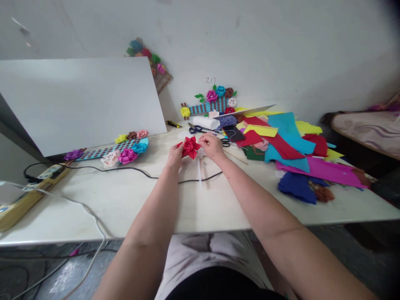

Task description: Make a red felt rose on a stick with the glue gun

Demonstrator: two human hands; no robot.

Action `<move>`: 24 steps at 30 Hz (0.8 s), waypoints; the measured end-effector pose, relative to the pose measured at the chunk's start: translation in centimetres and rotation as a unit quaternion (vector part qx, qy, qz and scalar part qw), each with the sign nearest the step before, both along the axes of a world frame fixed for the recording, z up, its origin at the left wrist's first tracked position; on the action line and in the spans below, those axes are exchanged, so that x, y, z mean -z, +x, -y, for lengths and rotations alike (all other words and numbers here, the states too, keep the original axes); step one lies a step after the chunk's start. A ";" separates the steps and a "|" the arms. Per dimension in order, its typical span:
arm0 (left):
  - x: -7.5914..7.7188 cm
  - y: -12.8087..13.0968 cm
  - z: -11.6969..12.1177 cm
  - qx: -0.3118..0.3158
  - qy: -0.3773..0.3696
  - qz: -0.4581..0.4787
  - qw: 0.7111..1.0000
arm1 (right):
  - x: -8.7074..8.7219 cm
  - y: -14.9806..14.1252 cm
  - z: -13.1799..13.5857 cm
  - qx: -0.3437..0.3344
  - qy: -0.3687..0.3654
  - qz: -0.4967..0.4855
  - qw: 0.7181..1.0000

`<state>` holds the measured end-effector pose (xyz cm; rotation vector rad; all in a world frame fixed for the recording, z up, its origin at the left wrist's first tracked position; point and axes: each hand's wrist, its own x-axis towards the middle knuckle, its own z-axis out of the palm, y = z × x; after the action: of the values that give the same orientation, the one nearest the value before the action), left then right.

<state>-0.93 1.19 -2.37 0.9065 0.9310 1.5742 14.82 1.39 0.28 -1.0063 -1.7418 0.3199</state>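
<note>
A red crepe-paper flower [191,147] with pointed petals faces up above the table. My left hand [175,156] is closed on its left side. At the flower's right edge my right hand [213,146] has thumb and fingers pinched together; whatever they hold is too small to make out. Below the hands lies a thin white strip [200,171], partly hidden at its upper end. Dark-handled scissors [196,129] lie just behind the flower, and another scissor handle [225,142] shows beside my right wrist.
Coloured crepe paper [290,143] is heaped on the right. Flower-decorated guitar shapes [103,152] lie left and lean at the back. A black cable [140,171] crosses the table under my arms from a power strip [46,177]. A white board [81,100] leans on the wall.
</note>
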 end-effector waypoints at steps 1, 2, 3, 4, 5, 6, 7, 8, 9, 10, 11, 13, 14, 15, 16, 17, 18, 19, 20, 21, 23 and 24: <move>0.0 0.0 0.0 -0.001 0.000 -0.001 1.000 | -0.1 0.1 -0.2 0.002 -0.022 -0.054 0.998; 0.0 0.0 -0.1 -0.003 0.000 0.000 1.000 | -0.2 0.1 -0.3 0.000 -0.052 -0.110 0.993; 0.1 -0.1 -0.1 -0.004 0.000 0.002 1.000 | -0.4 0.2 -0.4 -0.005 -0.087 -0.166 0.982; 0.1 -0.1 -0.1 -0.001 0.001 0.002 1.000 | -0.6 0.2 -0.5 -0.016 -0.120 -0.221 0.968; 0.1 -0.1 -0.1 0.001 0.002 0.003 1.000 | -0.7 0.2 -0.5 -0.033 -0.147 -0.272 0.950; 0.1 -0.1 -0.2 0.002 0.002 0.003 1.000 | -0.9 0.2 -0.5 -0.052 -0.162 -0.317 0.933; 0.2 -0.1 -0.2 0.002 0.001 0.003 1.000 | -1.0 0.2 -0.5 -0.071 -0.166 -0.354 0.918; 0.2 -0.2 -0.3 0.001 0.000 0.003 1.000 | -1.0 0.3 -0.6 -0.083 -0.160 -0.383 0.906; 0.3 -0.2 -0.3 -0.002 -0.002 0.003 1.000 | -1.0 0.4 -0.8 -0.085 -0.148 -0.402 0.900; 0.4 -0.2 -0.4 -0.004 -0.003 0.002 1.000 | -1.0 0.6 -1.0 -0.075 -0.133 -0.411 0.899; 0.4 -0.2 -0.5 -0.006 -0.003 0.001 1.000 | -0.9 0.9 -1.3 -0.057 -0.113 -0.413 0.902; 0.5 -0.3 -0.6 -0.012 -0.001 0.000 1.000 | -0.7 1.8 -1.9 0.004 -0.080 -0.402 0.912; 0.5 -0.3 -0.7 -0.014 0.000 0.000 1.000 | -0.5 2.3 -2.2 0.033 -0.065 -0.396 0.915; 0.5 -0.3 -0.7 -0.017 0.001 -0.001 1.000 | -0.4 2.8 -2.4 0.064 -0.057 -0.388 0.918; 0.5 -0.3 -0.7 -0.018 0.002 -0.004 1.000 | -0.4 3.2 -2.5 0.086 -0.057 -0.371 0.923; 0.5 -0.3 -0.7 -0.016 0.004 -0.009 1.000 | -0.4 3.6 -2.5 0.099 -0.066 -0.356 0.927; 0.5 -0.2 -0.7 -0.012 0.008 -0.016 1.000 | -0.4 3.8 -2.4 0.103 -0.087 -0.341 0.930; 0.5 -0.2 -0.7 -0.006 0.015 -0.025 1.000 | -0.5 3.9 -2.3 0.091 -0.115 -0.323 0.935; 0.4 -0.2 -0.6 0.001 0.022 -0.035 0.999 | -0.6 3.9 -2.0 0.067 -0.145 -0.303 0.939; 0.4 -0.1 -0.5 0.007 0.027 -0.047 0.998 | -0.8 3.7 -1.6 0.037 -0.173 -0.281 0.943; 0.1 0.0 -0.3 0.013 0.032 -0.074 0.997 | -1.0 3.2 -0.9 -0.035 -0.213 -0.226 0.950; 0.0 0.1 -0.1 0.014 0.029 -0.089 0.995 | -1.1 2.9 -0.5 -0.067 -0.236 -0.200 0.949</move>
<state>-0.81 1.31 -2.36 1.1110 0.9962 1.5214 17.74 1.90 1.39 -1.0652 -1.3858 0.9944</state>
